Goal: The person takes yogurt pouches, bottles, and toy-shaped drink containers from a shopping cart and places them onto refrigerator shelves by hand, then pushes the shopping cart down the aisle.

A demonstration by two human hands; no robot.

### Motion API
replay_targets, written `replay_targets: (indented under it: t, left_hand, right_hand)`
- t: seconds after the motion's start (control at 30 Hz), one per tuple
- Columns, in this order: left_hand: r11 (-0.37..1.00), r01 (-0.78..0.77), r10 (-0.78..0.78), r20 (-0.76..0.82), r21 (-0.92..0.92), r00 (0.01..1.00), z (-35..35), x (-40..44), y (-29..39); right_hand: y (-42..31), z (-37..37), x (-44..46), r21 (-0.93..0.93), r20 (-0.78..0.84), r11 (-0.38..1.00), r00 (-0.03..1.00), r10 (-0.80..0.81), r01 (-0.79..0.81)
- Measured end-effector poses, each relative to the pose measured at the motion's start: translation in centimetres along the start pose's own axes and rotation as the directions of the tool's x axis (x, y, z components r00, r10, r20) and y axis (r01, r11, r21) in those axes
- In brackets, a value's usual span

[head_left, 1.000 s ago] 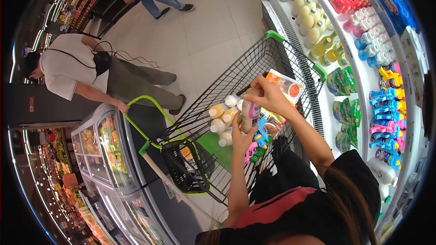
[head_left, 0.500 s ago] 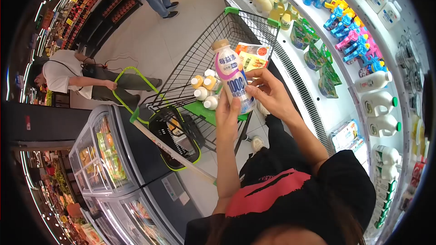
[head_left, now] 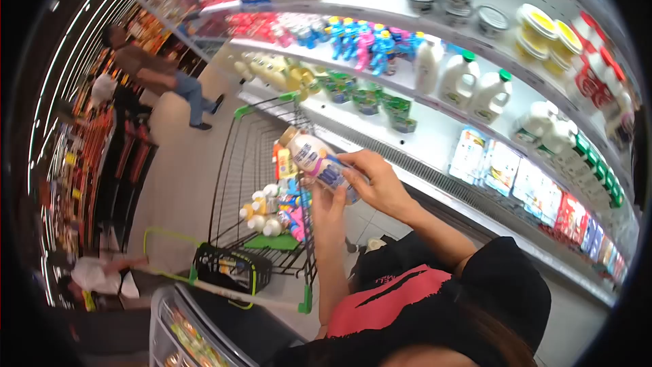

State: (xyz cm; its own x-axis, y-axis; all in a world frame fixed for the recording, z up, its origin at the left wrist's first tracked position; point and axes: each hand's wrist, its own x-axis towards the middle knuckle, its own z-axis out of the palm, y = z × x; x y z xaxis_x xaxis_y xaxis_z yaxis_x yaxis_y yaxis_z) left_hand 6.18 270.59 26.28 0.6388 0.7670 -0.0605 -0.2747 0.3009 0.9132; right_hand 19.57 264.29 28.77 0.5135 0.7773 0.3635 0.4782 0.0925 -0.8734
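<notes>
A white bottle with a tan cap and purple and blue print is tilted between my two hands. My left hand is wrapped round its lower part from below and the left. On the right side of its base rest the fingers of my right hand. Behind the bottle stands a wire shopping cart with green corners. Several small white bottles, an orange and yellow pack and pink and blue items lie in it.
Refrigerated shelves with milk jugs, green pouches, tubs and packs curve along the right and top. A black basket is at the cart's handle end. A person in white is at lower left, a freezer at the bottom, another person at upper left.
My view has swung toward the shelves. The bottle was low over the cart, then came up upright in both hands; now it tilts further left.
</notes>
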Motion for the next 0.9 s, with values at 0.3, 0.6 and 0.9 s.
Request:
replay_targets:
  t: [0.3, 0.6, 0.9]
  left_hand:
    - [0.99, 0.018, -0.094, 0.544, 0.143, 0.834, 24.2, -1.5, -7.0]
    - [0.897, -0.44, 0.319, 0.747, -0.04, 0.583, 47.9, -6.6, -12.3]
    - [0.706, -0.674, 0.611, 0.671, -0.22, 0.421, 62.8, -6.4, -17.2]
  right_hand:
    - [-1.4, -22.8, -11.9, -0.329, -0.513, 0.901, 0.855, 0.079, -0.281]
    - [-1.8, -39.4, -20.4, -0.419, -0.831, 0.828, 0.526, -0.184, -0.373]
    - [3.0, -51.9, -19.8, -0.432, -0.871, 0.834, 0.399, -0.287, -0.344]
